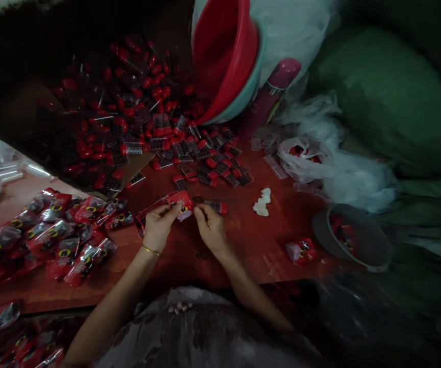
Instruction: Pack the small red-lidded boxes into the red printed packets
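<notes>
Above the red table, my left hand [159, 225], with a gold bracelet on its wrist, pinches a small red printed plastic packet [182, 201]. My right hand [211, 227] is closed at the packet's right edge, thumb and fingers pressed together; its fingertips are partly hidden. Just behind that hand lies a small clear case with a red end [220, 207]. Further back, many similar red-and-clear cases [208, 161] spill from a cardboard box [21, 122]. More red packets lie under and left of my left hand.
Filled red packets [63, 240] are heaped at left. A red basin [239, 56] leans inside a light blue one [261, 61], beside a pink-capped bottle [270, 92]. A crumpled white scrap [262, 202], one packet [301, 250], a grey tub [379, 250] and plastic bags [354, 168] lie right.
</notes>
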The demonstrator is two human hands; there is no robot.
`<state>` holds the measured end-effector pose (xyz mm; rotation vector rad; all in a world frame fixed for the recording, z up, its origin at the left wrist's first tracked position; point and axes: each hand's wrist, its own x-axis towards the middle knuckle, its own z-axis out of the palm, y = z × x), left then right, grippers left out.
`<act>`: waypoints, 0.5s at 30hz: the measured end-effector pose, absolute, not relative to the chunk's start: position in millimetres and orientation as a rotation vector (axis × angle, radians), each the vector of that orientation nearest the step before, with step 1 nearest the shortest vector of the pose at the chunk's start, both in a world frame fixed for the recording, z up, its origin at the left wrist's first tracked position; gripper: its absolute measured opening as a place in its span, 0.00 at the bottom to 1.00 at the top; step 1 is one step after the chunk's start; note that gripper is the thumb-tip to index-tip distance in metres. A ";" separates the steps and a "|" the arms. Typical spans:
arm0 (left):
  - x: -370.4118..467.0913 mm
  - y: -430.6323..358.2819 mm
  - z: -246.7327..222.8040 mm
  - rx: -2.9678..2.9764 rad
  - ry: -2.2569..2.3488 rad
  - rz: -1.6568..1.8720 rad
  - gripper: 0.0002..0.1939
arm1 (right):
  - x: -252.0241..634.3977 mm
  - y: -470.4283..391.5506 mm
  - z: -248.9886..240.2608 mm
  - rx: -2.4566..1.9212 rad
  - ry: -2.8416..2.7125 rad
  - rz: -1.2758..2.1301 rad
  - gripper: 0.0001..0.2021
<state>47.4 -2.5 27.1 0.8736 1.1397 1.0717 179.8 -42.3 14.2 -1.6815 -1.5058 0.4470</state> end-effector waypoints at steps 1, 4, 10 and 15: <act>49.0 -2.8 27.9 0.849 1.143 1.084 0.13 | 186.6 -42.1 14.3 -1.781 -1.536 0.341 0.16; 54.9 -5.2 28.1 0.789 1.145 1.109 0.14 | 206.1 -43.5 13.1 -2.050 -1.612 0.054 0.20; 66.4 -14.5 24.1 0.887 1.184 1.122 0.15 | 211.5 -59.8 16.3 -1.652 -1.623 0.279 0.18; 69.2 -22.1 28.3 0.866 1.112 1.038 0.14 | 190.4 -62.1 18.5 -1.577 -1.459 0.500 0.15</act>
